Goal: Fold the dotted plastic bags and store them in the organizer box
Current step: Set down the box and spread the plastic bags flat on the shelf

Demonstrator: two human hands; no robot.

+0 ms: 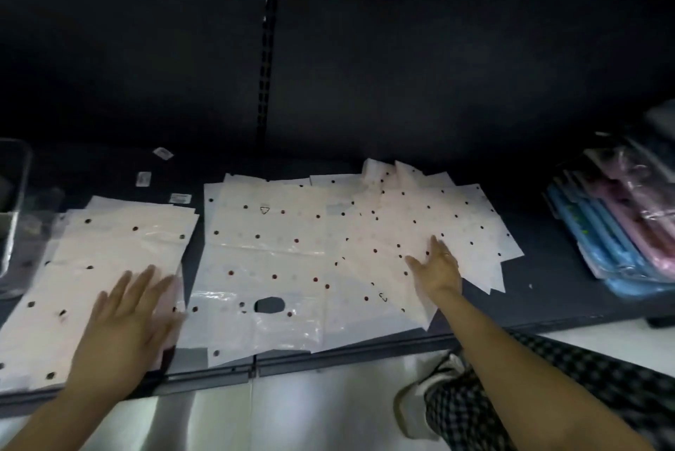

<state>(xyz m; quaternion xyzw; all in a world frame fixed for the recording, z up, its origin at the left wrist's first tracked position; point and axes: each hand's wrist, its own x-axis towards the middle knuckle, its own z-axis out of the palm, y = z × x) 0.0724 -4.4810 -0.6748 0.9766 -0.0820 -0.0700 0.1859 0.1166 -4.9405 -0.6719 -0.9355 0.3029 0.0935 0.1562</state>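
Note:
Several white dotted plastic bags lie on a dark shelf. A stack of folded bags (109, 249) sits at the left, and my left hand (128, 319) rests flat on its near right part, fingers straight. A large unfolded bag (263, 268) with a cut-out handle hole lies in the middle. A fanned pile of bags (420, 217) spreads at the right; my right hand (436, 264) lies on it with fingers extended. A clear organizer box (14, 202) stands at the far left edge, only partly in view.
Packs of blue and pink items in clear wrap (621, 227) are stacked at the right end of the shelf. Small white labels (162, 153) lie behind the bags. The shelf's front edge (328, 359) runs just under the bags. My knee and shoe show at lower right.

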